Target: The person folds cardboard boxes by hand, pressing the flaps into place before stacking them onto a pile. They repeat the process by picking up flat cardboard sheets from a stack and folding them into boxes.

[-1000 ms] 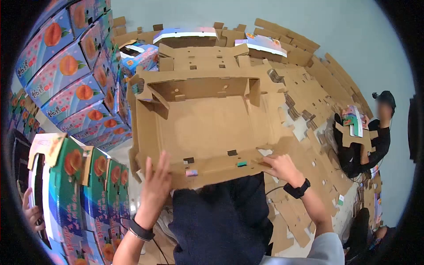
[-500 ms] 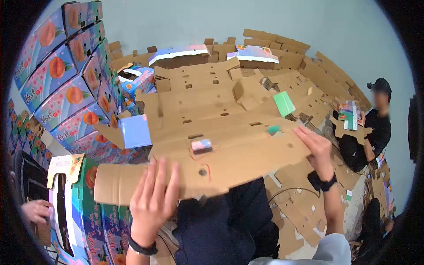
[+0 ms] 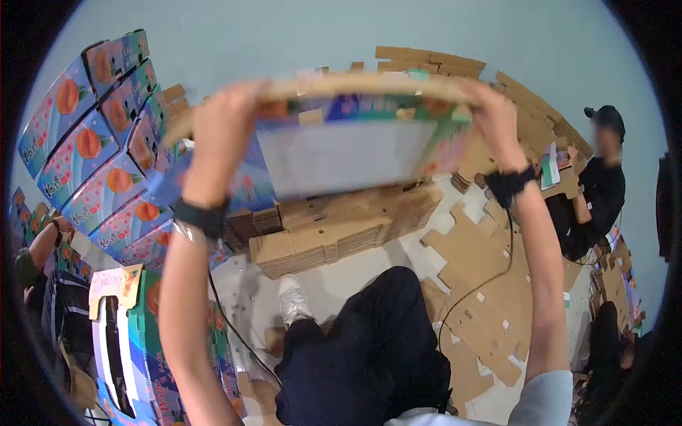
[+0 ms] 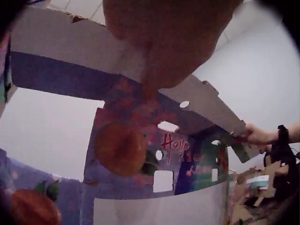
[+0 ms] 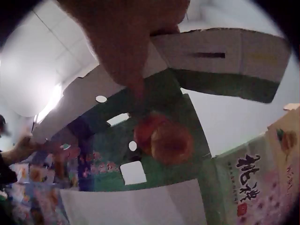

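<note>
A flat carton sheet with peach prints point(image 3: 245, 170) is held up across the front, blurred by motion; its printed side faces the body, with a large white area in the middle. The left hand point(image 3: 227, 124) grips its upper left edge and the right hand point(image 3: 495, 117) its upper right edge. In the left wrist view, the hand point(image 4: 164, 37) has its thumb against the violet printed face point(image 4: 89, 75). The right wrist view has the other hand point(image 5: 126, 37) with its thumb on the green part point(image 5: 159, 89). Fingers behind the sheet are hidden.
Below the sheet, a brown cardboard stack point(image 3: 320, 248) lies on the floor. Tall peach cartons point(image 3: 89, 142) stand left, more cartons point(image 3: 153, 334) lower left. Cardboard scraps point(image 3: 490, 298) and a cable cover the right floor. A person point(image 3: 604, 177) sits right; another point(image 3: 42, 263) is far left.
Both hands have gone from near the lap to high in front, lifting the sheet. Its brown side faced up; now the printed side shows, and the stack below and a white shoe are in view.
</note>
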`<state>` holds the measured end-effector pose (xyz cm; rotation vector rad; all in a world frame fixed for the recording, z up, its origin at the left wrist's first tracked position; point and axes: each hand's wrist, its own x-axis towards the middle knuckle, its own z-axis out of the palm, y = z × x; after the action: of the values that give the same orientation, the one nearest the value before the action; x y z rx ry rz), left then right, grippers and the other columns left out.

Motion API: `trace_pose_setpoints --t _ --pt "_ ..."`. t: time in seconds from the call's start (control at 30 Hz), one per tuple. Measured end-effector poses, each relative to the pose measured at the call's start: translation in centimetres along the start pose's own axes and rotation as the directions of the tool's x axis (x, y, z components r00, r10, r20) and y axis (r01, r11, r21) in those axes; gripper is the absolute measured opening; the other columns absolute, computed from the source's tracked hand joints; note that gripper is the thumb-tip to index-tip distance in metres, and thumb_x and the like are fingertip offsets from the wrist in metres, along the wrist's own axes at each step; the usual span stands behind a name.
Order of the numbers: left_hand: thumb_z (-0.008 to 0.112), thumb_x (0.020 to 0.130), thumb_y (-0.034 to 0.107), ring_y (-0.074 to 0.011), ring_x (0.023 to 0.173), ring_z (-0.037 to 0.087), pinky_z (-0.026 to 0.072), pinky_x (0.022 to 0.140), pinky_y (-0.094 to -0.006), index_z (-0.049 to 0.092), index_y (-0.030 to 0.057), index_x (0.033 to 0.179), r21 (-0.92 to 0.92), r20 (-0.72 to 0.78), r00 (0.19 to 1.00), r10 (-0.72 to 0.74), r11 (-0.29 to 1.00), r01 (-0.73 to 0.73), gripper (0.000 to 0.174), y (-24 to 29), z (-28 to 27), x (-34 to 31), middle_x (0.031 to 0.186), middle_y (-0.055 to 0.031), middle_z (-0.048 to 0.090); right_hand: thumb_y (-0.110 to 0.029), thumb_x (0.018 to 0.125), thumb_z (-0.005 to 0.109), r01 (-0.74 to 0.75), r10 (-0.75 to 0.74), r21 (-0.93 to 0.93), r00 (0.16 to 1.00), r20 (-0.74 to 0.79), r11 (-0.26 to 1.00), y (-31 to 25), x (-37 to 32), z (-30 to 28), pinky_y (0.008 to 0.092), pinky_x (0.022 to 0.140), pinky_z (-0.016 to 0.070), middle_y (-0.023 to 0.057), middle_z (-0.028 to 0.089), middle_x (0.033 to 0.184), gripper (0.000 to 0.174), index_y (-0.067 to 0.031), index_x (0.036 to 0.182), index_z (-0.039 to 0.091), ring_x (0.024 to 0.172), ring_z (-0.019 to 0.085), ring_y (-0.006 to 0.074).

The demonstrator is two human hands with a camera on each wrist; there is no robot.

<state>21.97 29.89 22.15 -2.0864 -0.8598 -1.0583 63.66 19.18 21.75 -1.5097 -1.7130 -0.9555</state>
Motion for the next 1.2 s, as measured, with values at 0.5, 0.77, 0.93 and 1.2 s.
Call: trace_pose_setpoints --t 0.5,0.77,0.93,1.2 --pt "0.052 0.081 0.001 -0.0332 0.134 0.041 0.0300 0.112 -0.0500 0.045 0.0111 0.141 -0.188 0.273 0.962 -0.031 0.978 0.085 0.061 10.7 3.0 -13.3 0.143 -0.0159 0.045 0.013 0.075 0.047 -0.193 0.178 0.050 0.960 0.215 0.980 -1.1 -13.0 9.7 0.0405 0.100 0.0427 0.0114 0.055 0.134 0.062 -0.0166 0.129 0.058 0.121 0.054 0.0278" --pt "0.058 0.080 0.008 -0.0350 0.122 0.051 0.0558 0.084 -0.0376 0.044 0.0104 0.139 -0.051 0.741 0.665 -0.091 0.980 0.190 0.061 9.7 15.3 -27.8 0.138 -0.0212 0.047 0.005 0.073 0.056 -0.310 0.240 0.006 0.747 0.620 0.951 -1.6 -25.9 21.0 0.0441 0.100 0.0394 0.0096 0.059 0.128 0.056 -0.0186 0.123 0.062 0.117 0.054 0.0291" --pt "0.057 0.082 0.009 -0.0358 0.123 0.051 0.0562 0.084 -0.0378 0.043 0.0111 0.140 -0.017 0.721 0.673 -0.165 0.967 0.255 0.060 8.2 13.5 -27.5 0.140 -0.0199 0.046 0.008 0.072 0.055 -0.258 0.184 0.082 0.847 0.498 0.963 -3.7 -24.7 22.2 0.0439 0.100 0.0388 0.0088 0.059 0.127 0.056 -0.0163 0.121 0.064 0.118 0.053 0.0283" --pt "0.066 0.082 0.023 -0.0349 0.126 0.049 0.0513 0.093 -0.0410 0.041 0.0114 0.142 -0.183 0.657 0.739 -0.146 0.921 0.345 0.066 9.3 13.7 -30.7 0.140 -0.0183 0.046 -0.006 0.075 0.063 -0.174 0.075 0.059 0.674 0.735 0.983 -0.7 -24.2 22.1 0.0507 0.107 0.0298 0.0086 0.044 0.143 0.069 -0.0217 0.139 0.046 0.131 0.041 0.0287"
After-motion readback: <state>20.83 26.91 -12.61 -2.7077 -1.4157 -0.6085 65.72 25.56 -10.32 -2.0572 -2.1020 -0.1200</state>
